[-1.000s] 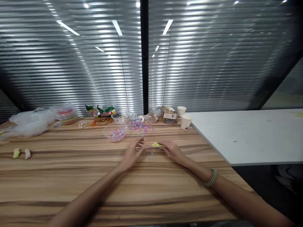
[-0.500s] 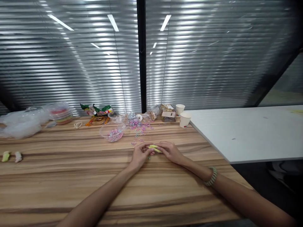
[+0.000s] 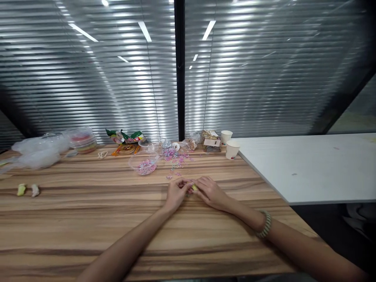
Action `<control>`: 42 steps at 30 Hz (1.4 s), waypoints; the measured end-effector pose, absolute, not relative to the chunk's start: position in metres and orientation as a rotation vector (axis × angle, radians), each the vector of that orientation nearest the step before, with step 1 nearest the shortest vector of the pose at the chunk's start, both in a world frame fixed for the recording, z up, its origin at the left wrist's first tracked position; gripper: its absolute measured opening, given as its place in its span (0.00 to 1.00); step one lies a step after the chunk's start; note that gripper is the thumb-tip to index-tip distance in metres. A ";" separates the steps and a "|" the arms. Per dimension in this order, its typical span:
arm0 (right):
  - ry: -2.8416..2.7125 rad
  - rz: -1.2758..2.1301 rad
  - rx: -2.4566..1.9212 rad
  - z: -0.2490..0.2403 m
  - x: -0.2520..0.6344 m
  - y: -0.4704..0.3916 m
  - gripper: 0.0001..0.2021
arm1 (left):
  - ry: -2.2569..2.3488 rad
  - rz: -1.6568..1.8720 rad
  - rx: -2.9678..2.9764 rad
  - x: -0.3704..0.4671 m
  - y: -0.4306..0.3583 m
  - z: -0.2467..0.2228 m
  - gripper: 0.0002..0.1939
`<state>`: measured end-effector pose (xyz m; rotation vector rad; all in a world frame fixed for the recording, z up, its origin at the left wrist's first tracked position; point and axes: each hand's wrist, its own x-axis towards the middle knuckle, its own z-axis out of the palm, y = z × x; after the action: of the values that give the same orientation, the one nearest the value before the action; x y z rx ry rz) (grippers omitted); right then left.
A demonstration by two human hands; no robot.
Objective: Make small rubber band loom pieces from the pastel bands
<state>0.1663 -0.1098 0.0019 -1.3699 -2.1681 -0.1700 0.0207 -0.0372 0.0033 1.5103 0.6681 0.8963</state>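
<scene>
In the head view, we observe the yellow piece [image 3: 194,187] between both hands, right of the middle of the wooden surface [image 3: 88,223] and well apart from its near edge. The left hand [image 3: 176,193] pinches it between thumb and fingers; the right hand [image 3: 212,192] closes its fingers on the opposite side, covering most of it. We note a beaded bracelet [image 3: 265,224] on the right wrist. Toward the far edge stands a clear bowl [image 3: 135,159] containing small coloured pieces, with loose pieces [image 3: 179,158] scattered to its right. Near the far right corner we identify two paper cups [image 3: 232,150]; near the left edge lie a yellow-green lump [image 3: 21,189] and a white lump [image 3: 35,190], side by side.
</scene>
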 end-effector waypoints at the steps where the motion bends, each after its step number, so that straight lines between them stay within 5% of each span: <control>1: -2.189 -0.223 -1.384 0.000 0.165 -0.110 0.11 | 0.667 0.902 1.522 0.021 -0.038 0.003 0.10; 11: -2.074 -0.329 -1.515 -0.003 0.171 -0.111 0.09 | 0.772 1.097 2.135 -0.011 -0.007 0.014 0.07; 21: -1.872 -0.174 -1.637 -0.009 0.171 -0.110 0.11 | 0.978 0.898 2.475 -0.036 0.040 -0.004 0.05; 42: -1.614 0.364 -1.517 0.001 0.165 -0.112 0.15 | 0.758 0.821 1.658 0.000 -0.011 0.001 0.13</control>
<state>0.1651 -0.1118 0.0008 -1.5166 -1.6140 0.3641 0.0004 -0.0108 0.0013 1.6576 0.7578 0.8206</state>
